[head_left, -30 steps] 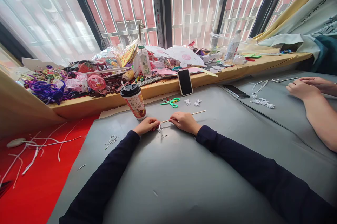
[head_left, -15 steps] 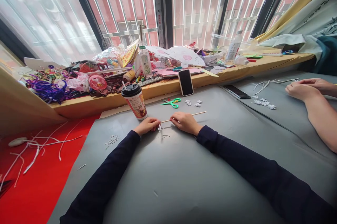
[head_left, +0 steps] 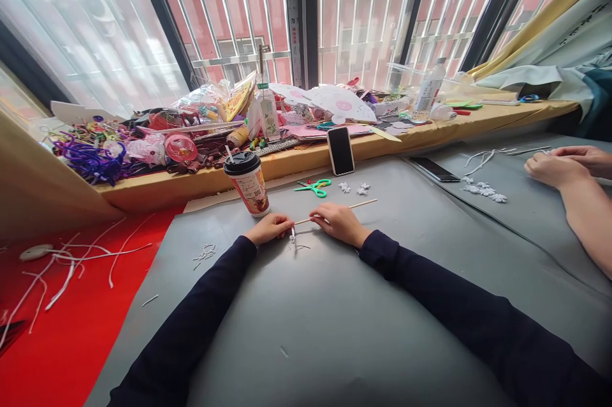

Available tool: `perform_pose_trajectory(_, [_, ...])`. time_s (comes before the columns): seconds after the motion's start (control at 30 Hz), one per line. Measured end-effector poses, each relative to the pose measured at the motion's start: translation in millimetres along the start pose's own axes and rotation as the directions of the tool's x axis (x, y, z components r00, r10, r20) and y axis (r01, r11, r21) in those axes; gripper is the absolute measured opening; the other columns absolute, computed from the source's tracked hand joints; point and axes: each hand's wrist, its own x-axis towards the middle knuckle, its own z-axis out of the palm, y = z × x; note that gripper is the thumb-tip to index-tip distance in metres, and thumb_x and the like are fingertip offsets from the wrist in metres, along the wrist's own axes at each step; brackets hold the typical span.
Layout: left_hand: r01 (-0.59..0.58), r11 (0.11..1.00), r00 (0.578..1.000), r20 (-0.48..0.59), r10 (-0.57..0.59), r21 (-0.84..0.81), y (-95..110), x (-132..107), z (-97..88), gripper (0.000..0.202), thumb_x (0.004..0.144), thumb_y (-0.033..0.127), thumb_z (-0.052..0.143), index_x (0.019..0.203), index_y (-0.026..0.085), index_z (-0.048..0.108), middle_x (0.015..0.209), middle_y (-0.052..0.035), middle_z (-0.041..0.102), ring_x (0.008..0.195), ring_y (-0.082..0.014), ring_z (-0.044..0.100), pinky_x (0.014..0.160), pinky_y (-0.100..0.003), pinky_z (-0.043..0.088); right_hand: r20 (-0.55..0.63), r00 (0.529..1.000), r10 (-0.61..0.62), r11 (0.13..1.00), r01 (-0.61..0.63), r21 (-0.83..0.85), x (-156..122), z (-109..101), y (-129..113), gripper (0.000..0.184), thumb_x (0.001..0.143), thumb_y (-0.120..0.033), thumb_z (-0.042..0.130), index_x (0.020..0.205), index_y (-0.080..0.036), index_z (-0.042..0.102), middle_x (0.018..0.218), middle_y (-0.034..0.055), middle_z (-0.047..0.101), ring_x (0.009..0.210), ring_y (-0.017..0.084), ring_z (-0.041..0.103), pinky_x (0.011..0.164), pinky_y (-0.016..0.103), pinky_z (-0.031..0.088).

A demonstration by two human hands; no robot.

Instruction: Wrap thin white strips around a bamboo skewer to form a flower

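A thin wooden stick [head_left: 366, 203] spans between my hands, its right end poking out past my right hand. My left hand [head_left: 270, 229] is closed in a pinch at the stick's left end. From those fingertips hangs a short white strip of cord [head_left: 292, 236] with a small knotted tuft, just above the tabletop. My right hand [head_left: 342, 224] is closed around the middle of the stick, fingertips together. Green-handled scissors [head_left: 317, 187] lie beyond my hands. Beside them are small white knotted flower shapes [head_left: 363, 189].
A lidded paper cup [head_left: 248, 187] stands behind my left hand, and a phone [head_left: 340, 150] leans upright against the cluttered ledge [head_left: 306, 158]. White cord scraps [head_left: 205, 252] lie left. At right, another person's hands [head_left: 557, 168] work near a flat phone [head_left: 434, 169] and white flowers.
The view has shifted slightly. Both my hands keep their hold on the stick, with almost no visible movement.
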Motion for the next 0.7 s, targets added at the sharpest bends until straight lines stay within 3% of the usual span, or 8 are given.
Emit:
perform_pose_trajectory(0.53, [-0.015, 0.998, 0.999, -0.029, 0.017, 0.065, -5.5, 0.8, 0.7, 0.038, 0.075, 0.05, 0.047, 0.077, 0.013, 0.058, 0.054, 0.003, 0.046, 0.049, -0.0079, 0.04, 0.047, -0.02, 0.03, 0.004, 1.0, -0.009, 1.0, 0.008, 0.004, 0.3, 0.2, 0.8, 0.019, 0.086, -0.032, 0.045, 0.083, -0.019, 0.06, 0.079, 0.004, 0.058, 0.077, 0.014, 0.05, 0.064, 0.023, 0.034])
perform_pose_trajectory(0.7, [-0.01, 1.0, 0.999, 0.038, 0.01, 0.002, -1.9, 0.6, -1.6, 0.043, 0.076, 0.053, 0.042, 0.076, 0.013, 0.057, 0.06, 0.0, 0.051, 0.051, -0.0082, 0.043, 0.048, -0.02, 0.034, -0.008, 1.0, 0.008, 1.0, -0.008, 0.027, 0.2, -0.4, 0.1, 0.019, 0.085, -0.032, 0.046, 0.082, -0.019, 0.059, 0.079, 0.004, 0.058, 0.077, 0.014, 0.05, 0.064, 0.023, 0.034])
